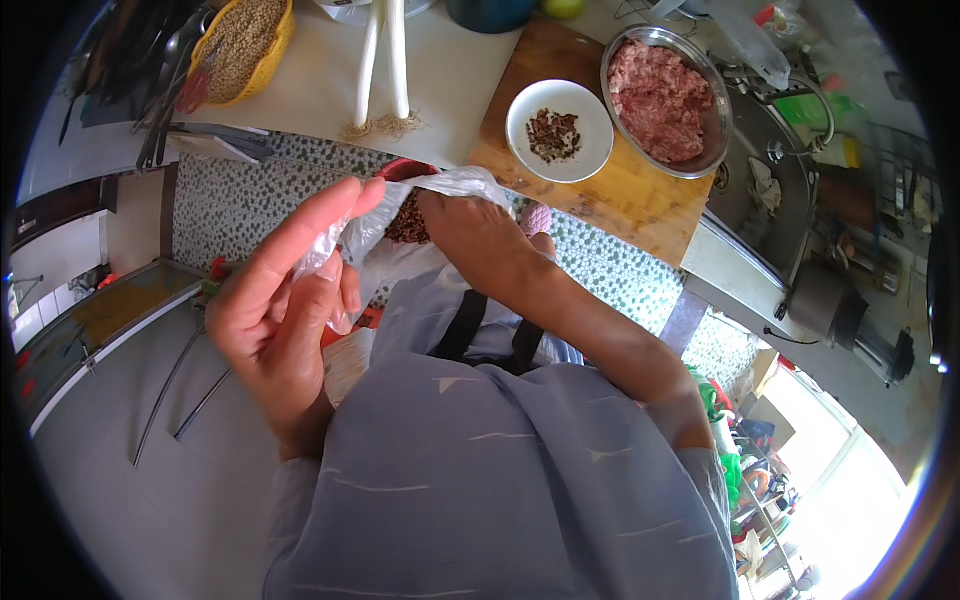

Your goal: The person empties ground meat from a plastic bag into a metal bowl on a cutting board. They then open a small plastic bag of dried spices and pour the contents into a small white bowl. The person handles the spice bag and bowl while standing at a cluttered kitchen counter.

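A clear plastic bag [367, 229] hangs in front of my body, its mouth spread apart. Inside it lie small reddish-brown dried pieces [406, 223], which look like Sichuan peppercorns. My left hand [277, 300] pinches the bag's near left edge between thumb and fingers. Over the opening, my right hand [487, 236] reaches in with its fingertips out of sight, so its grip is hidden. Beyond it, a white bowl [541, 97] with a small heap of similar dried pieces [553, 136] stands on a wooden cutting board [607, 206].
Minced meat [660, 97] fills a metal bowl [721, 127] on the board, beside the sink [750, 202]. Long white scallion stalks [398, 67] with roots lie near the counter edge. A yellow basket [279, 52] of beans and several knives [161, 112] are at the upper left.
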The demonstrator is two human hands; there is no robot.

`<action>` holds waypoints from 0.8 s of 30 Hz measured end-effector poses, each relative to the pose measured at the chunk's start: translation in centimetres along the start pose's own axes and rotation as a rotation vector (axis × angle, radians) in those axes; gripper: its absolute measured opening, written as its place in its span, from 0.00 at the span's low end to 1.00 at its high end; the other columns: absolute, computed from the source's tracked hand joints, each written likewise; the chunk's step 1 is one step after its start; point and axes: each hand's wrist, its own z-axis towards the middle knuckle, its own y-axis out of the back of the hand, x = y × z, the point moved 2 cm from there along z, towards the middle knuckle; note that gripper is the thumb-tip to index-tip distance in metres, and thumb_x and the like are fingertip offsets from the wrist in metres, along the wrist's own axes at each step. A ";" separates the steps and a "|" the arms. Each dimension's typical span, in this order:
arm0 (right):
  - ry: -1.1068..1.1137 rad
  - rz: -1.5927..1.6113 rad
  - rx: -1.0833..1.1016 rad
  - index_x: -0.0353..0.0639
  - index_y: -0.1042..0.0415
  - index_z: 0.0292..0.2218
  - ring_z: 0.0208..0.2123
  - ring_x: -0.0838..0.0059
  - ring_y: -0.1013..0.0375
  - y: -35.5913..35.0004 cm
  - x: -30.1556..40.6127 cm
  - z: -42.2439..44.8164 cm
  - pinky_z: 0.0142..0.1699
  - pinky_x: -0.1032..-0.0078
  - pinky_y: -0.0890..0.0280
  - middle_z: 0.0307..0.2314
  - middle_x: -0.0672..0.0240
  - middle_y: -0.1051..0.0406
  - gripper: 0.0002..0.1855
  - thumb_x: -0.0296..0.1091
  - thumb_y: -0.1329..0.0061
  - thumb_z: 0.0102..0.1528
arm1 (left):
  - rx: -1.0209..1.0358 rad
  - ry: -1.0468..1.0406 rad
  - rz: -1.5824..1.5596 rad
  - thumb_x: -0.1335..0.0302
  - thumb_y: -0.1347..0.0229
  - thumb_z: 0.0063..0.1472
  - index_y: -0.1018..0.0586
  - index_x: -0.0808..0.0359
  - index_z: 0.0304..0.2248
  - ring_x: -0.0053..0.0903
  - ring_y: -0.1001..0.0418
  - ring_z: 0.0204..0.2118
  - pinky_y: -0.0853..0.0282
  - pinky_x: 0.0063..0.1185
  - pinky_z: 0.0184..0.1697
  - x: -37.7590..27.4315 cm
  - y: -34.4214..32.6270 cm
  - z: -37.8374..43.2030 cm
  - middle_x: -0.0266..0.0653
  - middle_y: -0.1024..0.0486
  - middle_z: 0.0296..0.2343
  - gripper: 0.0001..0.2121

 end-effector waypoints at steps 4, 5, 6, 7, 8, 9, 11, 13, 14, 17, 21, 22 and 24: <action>-0.011 -0.217 0.075 0.34 0.31 0.30 0.28 0.65 0.26 -2.1 -1.7 0.6 0.30 0.75 0.31 0.26 0.58 0.29 0.09 0.24 0.52 0.43 | 0.080 0.038 -0.045 0.84 0.56 0.54 0.28 0.74 0.44 0.11 0.38 0.20 0.42 0.09 0.23 0.6 -1.2 0.1 0.49 0.25 0.38 0.17; -0.020 -0.199 0.043 0.37 0.30 0.29 0.28 0.67 0.25 -3.9 -2.6 0.8 0.29 0.75 0.31 0.25 0.60 0.28 0.09 0.24 0.51 0.42 | 0.101 0.050 -0.082 0.85 0.56 0.54 0.28 0.75 0.44 0.11 0.38 0.19 0.41 0.10 0.23 1.0 -1.5 0.0 0.48 0.25 0.38 0.17; -0.030 -0.176 0.014 0.39 0.28 0.28 0.27 0.68 0.25 -5.5 -3.2 1.1 0.28 0.76 0.31 0.24 0.62 0.28 0.08 0.25 0.49 0.41 | 0.146 0.019 -0.080 0.85 0.57 0.54 0.28 0.75 0.44 0.11 0.38 0.19 0.41 0.10 0.23 1.3 -1.7 -0.1 0.47 0.25 0.38 0.17; -0.044 -0.158 -0.018 0.41 0.27 0.27 0.26 0.70 0.25 -5.8 -3.5 1.1 0.27 0.76 0.31 0.23 0.64 0.27 0.08 0.26 0.48 0.40 | 0.195 -0.016 -0.081 0.86 0.57 0.53 0.28 0.75 0.44 0.11 0.38 0.19 0.40 0.10 0.23 1.8 -2.0 -0.2 0.46 0.24 0.37 0.17; -0.085 -0.097 -0.017 0.41 0.27 0.28 0.25 0.69 0.25 -5.9 -3.7 1.0 0.27 0.75 0.31 0.22 0.66 0.27 0.07 0.26 0.49 0.41 | 0.230 -0.008 -0.065 0.86 0.57 0.53 0.28 0.75 0.44 0.11 0.38 0.18 0.39 0.11 0.23 2.0 -2.1 -0.3 0.45 0.24 0.37 0.17; -0.066 -0.080 -0.024 0.41 0.27 0.27 0.25 0.69 0.25 -6.3 -4.1 1.0 0.27 0.75 0.32 0.22 0.65 0.27 0.07 0.25 0.49 0.41 | 0.234 -0.001 -0.059 0.86 0.57 0.53 0.27 0.75 0.44 0.11 0.38 0.18 0.40 0.11 0.23 2.2 -2.2 -0.3 0.45 0.24 0.37 0.17; -0.027 -0.046 -0.038 0.41 0.27 0.27 0.24 0.68 0.25 -7.4 -5.2 1.0 0.27 0.75 0.32 0.22 0.64 0.28 0.07 0.25 0.50 0.41 | 0.242 0.015 -0.046 0.87 0.57 0.53 0.27 0.75 0.44 0.10 0.38 0.18 0.40 0.10 0.22 2.5 -2.2 -0.4 0.44 0.24 0.37 0.17; -0.034 -0.029 -0.090 0.41 0.27 0.25 0.24 0.65 0.26 -6.2 -5.2 0.5 0.26 0.73 0.32 0.21 0.62 0.28 0.05 0.25 0.52 0.41 | 0.196 0.037 -0.061 0.86 0.57 0.53 0.28 0.74 0.44 0.10 0.37 0.19 0.40 0.11 0.22 2.4 -1.5 -0.3 0.47 0.24 0.37 0.18; -0.039 0.004 -0.139 0.40 0.27 0.25 0.24 0.64 0.26 -5.7 -5.2 0.3 0.26 0.72 0.32 0.20 0.60 0.29 0.05 0.25 0.52 0.41 | 0.199 0.055 -0.070 0.86 0.57 0.53 0.28 0.74 0.44 0.10 0.37 0.19 0.39 0.11 0.22 2.5 -1.2 -0.2 0.48 0.25 0.38 0.18; -0.018 0.322 -0.218 0.39 0.28 0.25 0.26 0.58 0.27 -6.3 -5.2 0.4 0.29 0.66 0.32 0.22 0.56 0.29 0.04 0.26 0.54 0.44 | 0.182 0.077 -0.092 0.84 0.55 0.52 0.27 0.76 0.42 0.10 0.41 0.17 0.42 0.10 0.21 1.5 -2.1 -0.6 0.55 0.26 0.36 0.16; -0.020 0.519 -0.219 0.41 0.28 0.28 0.29 0.58 0.27 -5.0 -2.2 2.7 0.32 0.63 0.33 0.25 0.56 0.28 0.06 0.29 0.56 0.48 | 0.240 0.037 -0.154 0.82 0.53 0.52 0.27 0.76 0.41 0.10 0.43 0.15 0.44 0.10 0.20 1.0 -2.9 -1.0 0.59 0.26 0.36 0.15; -0.012 0.526 -0.201 0.41 0.29 0.29 0.29 0.58 0.27 -6.3 -1.8 3.7 0.33 0.64 0.33 0.26 0.55 0.28 0.06 0.29 0.56 0.48 | 0.212 0.032 -0.127 0.81 0.52 0.52 0.27 0.76 0.41 0.10 0.43 0.15 0.44 0.09 0.20 0.7 -3.0 -0.9 0.59 0.26 0.36 0.15; 0.009 0.537 -0.163 0.41 0.29 0.30 0.29 0.59 0.27 -7.1 -0.9 4.8 0.33 0.65 0.33 0.26 0.55 0.28 0.07 0.30 0.56 0.48 | 0.151 0.021 -0.075 0.81 0.52 0.53 0.27 0.76 0.42 0.10 0.43 0.15 0.44 0.09 0.19 0.5 -2.9 -0.7 0.58 0.26 0.36 0.15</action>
